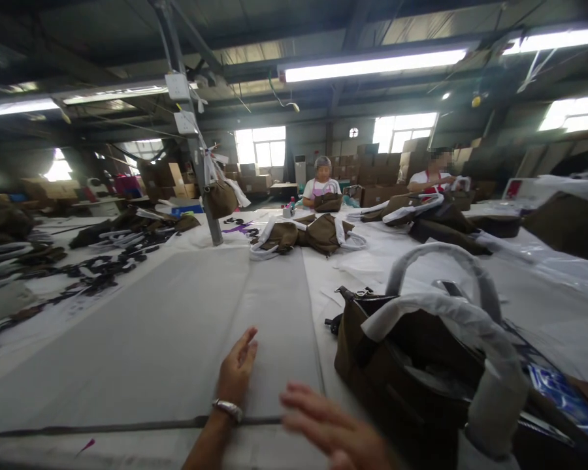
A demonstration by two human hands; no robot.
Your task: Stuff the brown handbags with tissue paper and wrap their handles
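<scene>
My left hand [238, 369] is over the pale grey sheet [186, 313] on the table, fingers stretched forward and holding nothing. A metal bracelet circles that wrist. My right hand [330, 424], blurred at the bottom of the view, has its fingers apart and nothing in them. Close to its right stands a dark brown handbag [396, 385] with its zip top open. Both of the bag's handles [451, 313] are wrapped in white padding. Some crumpled pale material shows inside the bag.
More brown bags [323, 232] with wrapped handles lie farther up the table. A metal post [210, 215] rises left of them, with a small bag hanging on it. Black straps [108, 274] are spread along the left. Two people [322, 186] work across the table.
</scene>
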